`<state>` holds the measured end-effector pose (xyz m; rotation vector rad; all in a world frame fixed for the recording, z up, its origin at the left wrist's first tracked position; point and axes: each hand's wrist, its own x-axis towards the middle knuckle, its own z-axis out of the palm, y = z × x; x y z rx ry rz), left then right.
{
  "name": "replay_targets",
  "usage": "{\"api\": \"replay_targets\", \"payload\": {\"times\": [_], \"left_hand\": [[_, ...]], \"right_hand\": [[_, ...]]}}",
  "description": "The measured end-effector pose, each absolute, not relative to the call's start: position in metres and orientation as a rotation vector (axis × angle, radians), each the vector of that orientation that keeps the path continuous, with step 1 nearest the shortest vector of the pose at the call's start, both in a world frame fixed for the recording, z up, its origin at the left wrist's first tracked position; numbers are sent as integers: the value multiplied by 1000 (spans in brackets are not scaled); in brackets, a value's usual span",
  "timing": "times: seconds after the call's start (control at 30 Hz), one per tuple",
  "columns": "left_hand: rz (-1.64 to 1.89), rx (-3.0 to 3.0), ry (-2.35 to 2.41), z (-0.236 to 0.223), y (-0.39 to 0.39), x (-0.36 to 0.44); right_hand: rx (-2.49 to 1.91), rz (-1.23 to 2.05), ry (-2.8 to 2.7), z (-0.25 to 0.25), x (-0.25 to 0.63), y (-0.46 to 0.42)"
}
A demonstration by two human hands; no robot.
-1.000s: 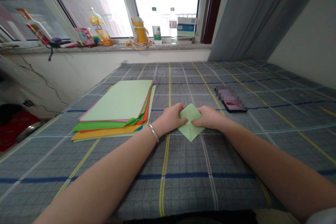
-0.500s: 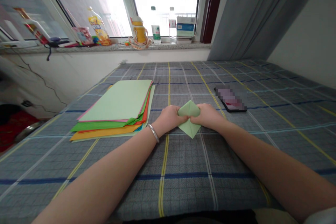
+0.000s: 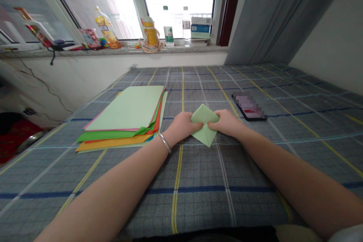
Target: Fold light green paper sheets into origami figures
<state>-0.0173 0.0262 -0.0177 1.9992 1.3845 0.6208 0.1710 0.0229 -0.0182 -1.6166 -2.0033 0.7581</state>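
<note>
A small folded square of pale green paper [image 3: 204,115] is held out in front of me, one corner pointing away and one toward me. Creases run across it and meet near its middle. My left hand [image 3: 183,124] grips its left corner, thumb lying on top. From the right, my right hand [image 3: 228,122] pinches the opposite corner the same way, thumb on top. The fingers of both hands are mostly hidden under the paper. A silver bracelet [image 3: 165,143] circles my left wrist.
A stack of coloured paper sheets [image 3: 127,109] lies to the left on the checked cloth [image 3: 153,204]. A phone [image 3: 249,107] rests to the right. Bottles, including a yellow one [image 3: 151,34], and boxes [image 3: 200,28] line the windowsill [image 3: 124,51].
The folded paper looks flatter and wider now, its far corner slightly farther away. My thumbs have drawn a little apart, away from its centre.
</note>
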Motion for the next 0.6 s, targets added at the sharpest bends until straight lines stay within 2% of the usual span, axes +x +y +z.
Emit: {"api": "replay_targets", "payload": {"times": [0.6], "left_hand": [[700,1658,1287,-22,34,-24]], "right_hand": [[-1513,1064,-1637,-27,198,42]]}}
